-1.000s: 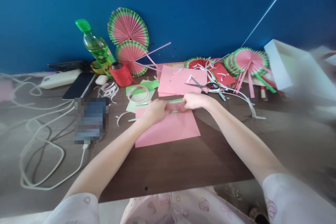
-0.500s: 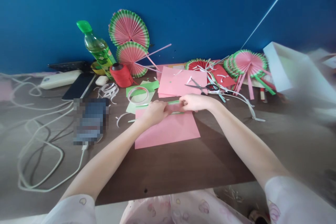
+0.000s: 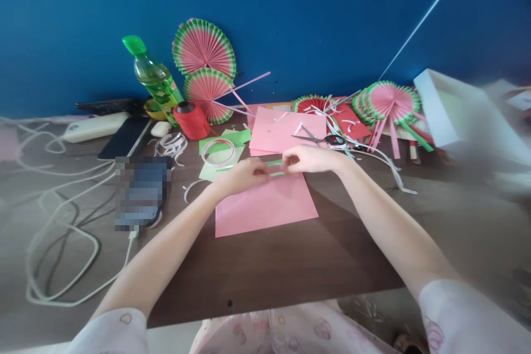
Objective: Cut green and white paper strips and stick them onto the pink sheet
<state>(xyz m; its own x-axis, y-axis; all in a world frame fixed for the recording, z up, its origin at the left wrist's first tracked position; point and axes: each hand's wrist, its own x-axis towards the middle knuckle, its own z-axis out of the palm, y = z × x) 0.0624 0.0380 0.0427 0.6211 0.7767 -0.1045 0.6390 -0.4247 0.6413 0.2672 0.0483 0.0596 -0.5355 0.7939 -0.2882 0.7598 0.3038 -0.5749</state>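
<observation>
A pink sheet of paper (image 3: 265, 207) lies on the table before me, its far edge turned up and bordered by green and whitish strips (image 3: 277, 164). Closed fingers of my left hand (image 3: 248, 175) pinch this far edge left of its middle. My right hand (image 3: 309, 159) is pinched on the same edge a short way to the right. Both sets of fingertips are partly hidden and slightly blurred. Beyond my right hand, dark scissors (image 3: 314, 139) lie on a stack of pink sheets (image 3: 267, 127). A tape roll (image 3: 203, 154) rests on green paper beyond my left hand.
Folded paper fans (image 3: 203, 47) lean against the blue wall, with more fans (image 3: 390, 97) at right. A green-capped bottle (image 3: 155, 80) and a red thread spool (image 3: 191, 121) stand at back left. A blurred-out phone (image 3: 145, 191) and white cables (image 3: 97, 243) lie left; a white box (image 3: 440, 105) sits right.
My hands have shifted slightly along the sheet's far edge, still pinching it, and the turned-up edge sits a little differently. The rest of the table looks the same.
</observation>
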